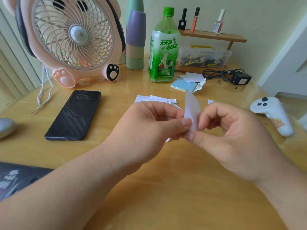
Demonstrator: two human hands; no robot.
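I pinch a small white paper slip (191,107) between the thumb and curled fingers of my left hand (147,128), and my right hand (229,130) nips its lower edge from the other side, thumb tip against forefinger. The slip stands upright above the wooden table (166,188), its top corner free and slightly curled. I judge that I am folding or peeling it (which of the two I cannot tell from here), so the sound way is to keep both pinches low and close together, work the edge with my fingertips and pull slowly, lest the thin paper tear.

Just beyond my knuckles lie more paper scraps (155,99) flat on the table, and further back a pad of coloured notes (183,86) beside the green bottle (163,47). A black phone (74,115) lies to the left in front of the pink fan (71,39); a white controller (272,113) rests to the right. Nothing crowds my hands, though the scraps could scatter if the fan is blowing.
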